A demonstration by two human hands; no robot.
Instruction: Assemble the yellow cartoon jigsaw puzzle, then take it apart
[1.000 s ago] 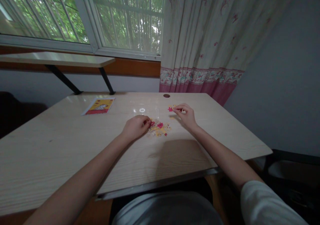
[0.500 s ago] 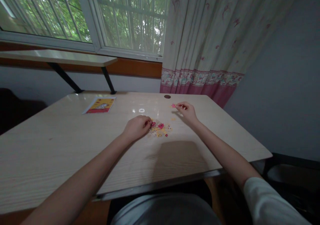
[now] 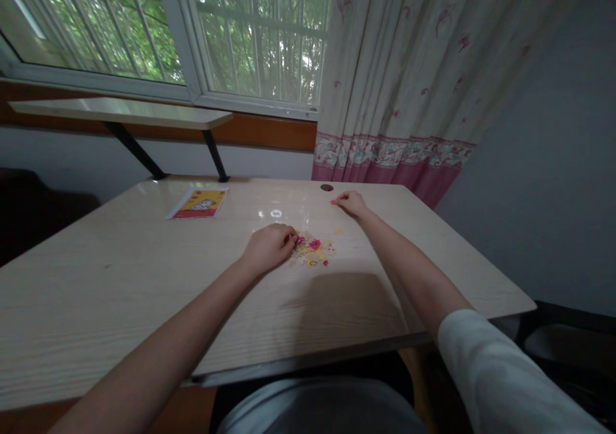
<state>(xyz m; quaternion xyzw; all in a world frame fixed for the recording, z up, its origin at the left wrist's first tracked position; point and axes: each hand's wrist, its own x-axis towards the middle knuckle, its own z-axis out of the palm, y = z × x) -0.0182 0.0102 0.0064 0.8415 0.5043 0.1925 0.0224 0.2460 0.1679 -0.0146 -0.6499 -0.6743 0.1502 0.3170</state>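
Head view: I have the pale tabletop [image 3: 120, 305] spread across the scene, and its smooth surface worries me, since a light bump could send small pieces sliding. The picture [image 3: 202, 204] lies flat on its far left, well apart from both hands. My left hand [image 3: 270, 248] rests at the left edge of the pile [image 3: 315, 248], fingers curled in; I cannot tell whether they pinch anything. If that hand sweeps sideways, I think it could scatter the loose, overlapping pieces. The right hand [image 3: 353, 204] is beyond the pile, thumb and finger pinching a small pink piece at their tips. Near it is the hole [image 3: 326, 188] in the tabletop; a slip there might let a piece drop through. A yellow piece [image 3: 339, 231] lies just beyond the pile, where a dragging wrist could shift it. Smallest, the pink piece [image 3: 333, 201]: a loose pinch could drop it.
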